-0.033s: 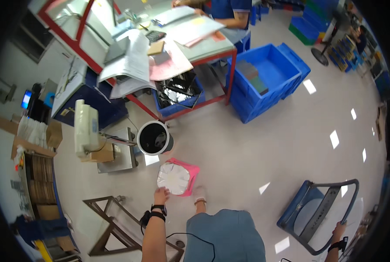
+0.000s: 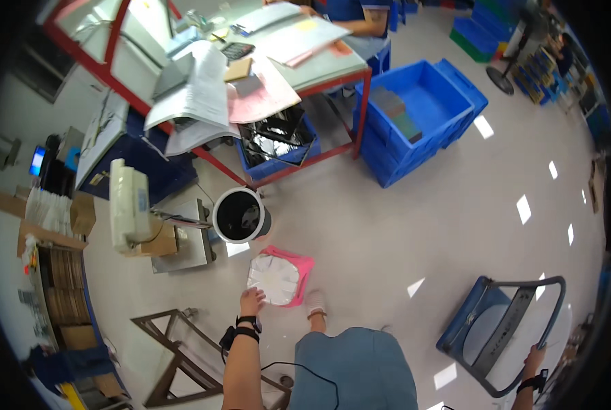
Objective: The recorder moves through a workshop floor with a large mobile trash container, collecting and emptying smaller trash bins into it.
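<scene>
Your left hand pinches the near edge of the white packet lying on the pink tray on the floor, right hand gripping the blue cart far aside; one-handed, the packet may slide toward the black bin just beyond your fingers.

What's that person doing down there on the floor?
The person is bent over a pink tray lying on the floor, with a white, plastic-wrapped pad on top of it. Their left hand is at the pad's near corner, and the right hand, in a pale glove, is at the tray's near edge. A black round bin stands just behind, near a red-framed table piled with papers.
</scene>
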The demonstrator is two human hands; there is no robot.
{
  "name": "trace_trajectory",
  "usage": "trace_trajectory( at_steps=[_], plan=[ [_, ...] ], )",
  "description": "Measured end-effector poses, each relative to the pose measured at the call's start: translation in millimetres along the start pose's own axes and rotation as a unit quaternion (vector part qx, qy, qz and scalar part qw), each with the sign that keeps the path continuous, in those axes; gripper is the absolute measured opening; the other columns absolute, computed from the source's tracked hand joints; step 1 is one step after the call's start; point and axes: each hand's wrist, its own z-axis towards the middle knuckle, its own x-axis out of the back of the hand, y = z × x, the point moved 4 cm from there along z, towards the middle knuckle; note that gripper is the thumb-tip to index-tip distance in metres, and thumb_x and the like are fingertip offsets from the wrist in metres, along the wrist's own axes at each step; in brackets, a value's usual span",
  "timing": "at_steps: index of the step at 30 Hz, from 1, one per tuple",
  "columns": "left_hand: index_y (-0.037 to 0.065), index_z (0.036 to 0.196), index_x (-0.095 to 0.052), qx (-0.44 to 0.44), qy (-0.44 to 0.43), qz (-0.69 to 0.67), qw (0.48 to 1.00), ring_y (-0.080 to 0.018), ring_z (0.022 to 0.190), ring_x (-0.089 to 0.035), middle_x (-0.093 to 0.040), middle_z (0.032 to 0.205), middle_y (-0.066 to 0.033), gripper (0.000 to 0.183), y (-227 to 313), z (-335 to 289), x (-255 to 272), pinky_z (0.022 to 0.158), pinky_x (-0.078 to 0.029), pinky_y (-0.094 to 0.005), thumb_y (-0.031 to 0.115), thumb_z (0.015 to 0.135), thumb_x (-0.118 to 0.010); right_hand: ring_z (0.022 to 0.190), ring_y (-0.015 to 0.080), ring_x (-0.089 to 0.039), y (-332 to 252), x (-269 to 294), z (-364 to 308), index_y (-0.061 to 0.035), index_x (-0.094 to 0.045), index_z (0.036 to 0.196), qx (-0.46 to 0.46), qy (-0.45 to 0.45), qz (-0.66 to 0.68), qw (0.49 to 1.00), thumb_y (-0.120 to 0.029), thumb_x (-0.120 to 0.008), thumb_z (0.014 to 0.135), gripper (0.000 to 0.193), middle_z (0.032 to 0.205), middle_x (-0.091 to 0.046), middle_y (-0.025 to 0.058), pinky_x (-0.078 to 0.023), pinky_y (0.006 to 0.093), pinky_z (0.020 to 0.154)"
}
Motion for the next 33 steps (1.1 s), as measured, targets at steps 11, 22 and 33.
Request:
trace_trajectory(
  at_steps=[11, 22, 33],
  plan=[
    [0.005, 0.119, -0.032, 0.088, 0.042, -0.108, 0.989, -0.0252, 0.108, -0.041, -0.037, 0.122, -0.0106, 0.044, 24.0, 213.7, -23.5, 0.087, -0.034, -0.0403, 0.026, 0.082, -0.043, 0.029, 0.0098, -0.036, -53.3, 18.8, -145.9, -0.0058, -0.045, 0.095, 0.046, 0.022, -0.042, 0.998, -0.011, -0.046, 0.077, 0.019, 0.049, -0.038, 0.0015, -0.030, 0.0226, 0.026],
    [0.004, 0.106, -0.041, 0.134, 0.131, -0.343, 0.920, -0.0199, 0.101, -0.047, -0.048, 0.110, -0.0064, 0.033, 14.5, 302.3, -18.8, 0.092, -0.031, -0.0396, 0.022, 0.080, -0.051, 0.027, 0.0069, -0.033, -137.9, 27.6, -236.5, -0.0068, -0.044, 0.088, 0.023, -0.001, -0.064, 0.998, -0.011, -0.047, 0.080, 0.009, 0.048, -0.037, -0.0011, -0.026, 0.0204, 0.025],
    [0.000, 0.094, -0.049, 0.038, 0.036, -0.260, 0.964, -0.0176, 0.089, -0.050, -0.053, 0.092, -0.0080, 0.035, 70.2, 195.0, -123.4, 0.083, -0.043, -0.0299, 0.024, 0.074, -0.063, 0.032, 0.0075, -0.037, -146.8, 18.6, -241.4, -0.0070, -0.046, 0.086, -0.007, -0.022, -0.044, 0.999, -0.008, -0.048, 0.076, 0.010, 0.052, -0.039, -0.0008, -0.030, 0.0216, 0.028]
  ],
)
